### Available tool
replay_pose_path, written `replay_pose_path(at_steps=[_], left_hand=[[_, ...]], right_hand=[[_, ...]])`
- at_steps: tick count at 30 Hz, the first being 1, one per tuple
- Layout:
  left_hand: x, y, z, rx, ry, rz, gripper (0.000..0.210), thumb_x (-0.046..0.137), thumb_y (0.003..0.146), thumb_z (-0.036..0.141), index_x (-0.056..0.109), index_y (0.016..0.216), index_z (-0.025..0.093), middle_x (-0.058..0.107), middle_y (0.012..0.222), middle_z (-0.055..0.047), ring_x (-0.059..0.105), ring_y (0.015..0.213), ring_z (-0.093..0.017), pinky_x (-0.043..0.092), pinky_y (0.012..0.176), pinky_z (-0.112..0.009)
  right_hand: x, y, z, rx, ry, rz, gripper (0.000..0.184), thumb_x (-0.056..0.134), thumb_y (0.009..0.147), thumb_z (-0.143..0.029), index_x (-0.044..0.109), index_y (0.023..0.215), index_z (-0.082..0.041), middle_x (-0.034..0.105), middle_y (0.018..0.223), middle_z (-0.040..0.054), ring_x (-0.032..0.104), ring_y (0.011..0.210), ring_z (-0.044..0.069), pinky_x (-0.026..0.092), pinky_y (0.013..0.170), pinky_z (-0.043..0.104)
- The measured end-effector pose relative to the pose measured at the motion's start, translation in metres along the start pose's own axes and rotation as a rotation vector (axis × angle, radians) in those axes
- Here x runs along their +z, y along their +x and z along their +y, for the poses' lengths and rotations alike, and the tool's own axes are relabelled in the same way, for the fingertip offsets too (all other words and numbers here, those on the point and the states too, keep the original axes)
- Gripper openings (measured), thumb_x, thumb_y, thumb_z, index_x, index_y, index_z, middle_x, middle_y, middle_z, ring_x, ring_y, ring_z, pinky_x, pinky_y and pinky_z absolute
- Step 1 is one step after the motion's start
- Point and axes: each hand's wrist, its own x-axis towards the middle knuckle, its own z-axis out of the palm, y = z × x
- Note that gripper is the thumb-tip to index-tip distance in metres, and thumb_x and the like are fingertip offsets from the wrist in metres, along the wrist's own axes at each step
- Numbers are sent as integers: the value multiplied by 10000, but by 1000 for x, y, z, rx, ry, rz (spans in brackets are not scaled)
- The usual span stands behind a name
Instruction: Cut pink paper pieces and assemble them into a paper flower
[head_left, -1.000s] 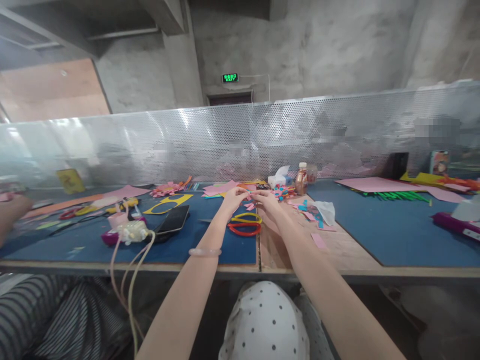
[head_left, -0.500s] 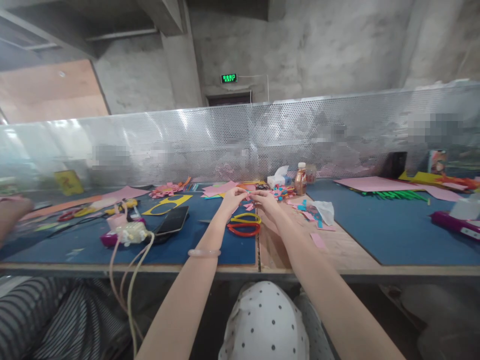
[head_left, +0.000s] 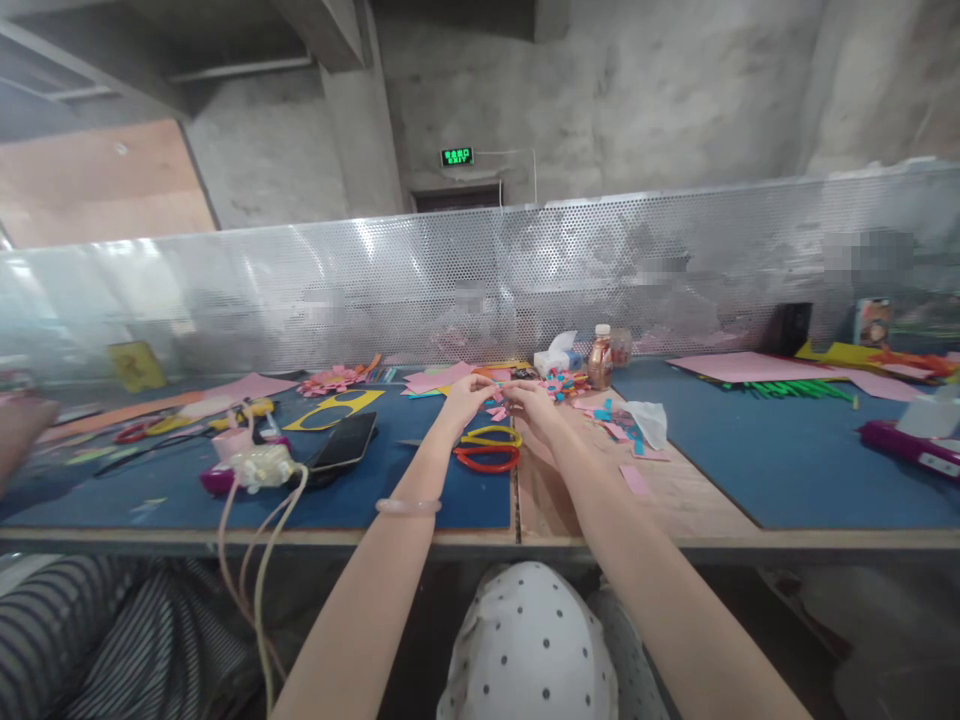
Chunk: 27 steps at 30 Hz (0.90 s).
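My left hand (head_left: 465, 400) and my right hand (head_left: 535, 403) meet above the table's middle, fingertips pinched around a small piece of pink paper (head_left: 500, 384), mostly covered by the fingers. Just below them lie small pink paper scraps (head_left: 496, 412). Scissors with one yellow and one red handle (head_left: 489, 459) rest under my left wrist, blades pointing left. Beyond my right hand sits a pile of red, blue and pink paper pieces (head_left: 564, 384).
To the left are a black phone (head_left: 346, 441), a power strip with cables (head_left: 262, 466) and a yellow sheet with round holes (head_left: 334, 409). A bottle (head_left: 601, 358) and tissues (head_left: 556, 355) stand at the back. Another person's hand (head_left: 24, 430) is at far left.
My two hands stay in nearly the same place, with only a slight shift of the right fingers. The other person's hand at far left has moved a little left.
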Motion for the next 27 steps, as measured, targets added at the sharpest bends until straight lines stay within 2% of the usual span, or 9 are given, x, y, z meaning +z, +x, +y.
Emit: replay_pose_path(at_steps=[13, 27], left_hand=[[2, -3, 5, -28, -86, -11, 198, 653, 628, 252, 578, 768, 135, 657, 724, -49, 595, 677, -134, 428, 562, -225], [-1, -1, 3, -24, -59, -17, 210, 669, 610, 273, 591, 757, 147, 657, 718, -34, 591, 680, -137, 433, 575, -234]], right_hand=[[0, 0, 0, -14, 44, -4, 109, 642, 557, -207, 645, 661, -174, 585, 597, -15, 519, 547, 94, 443, 492, 205], [-1, 0, 0, -15, 45, -20, 64, 626, 599, -190, 651, 657, -178, 598, 629, -5, 522, 563, 93, 435, 516, 206]])
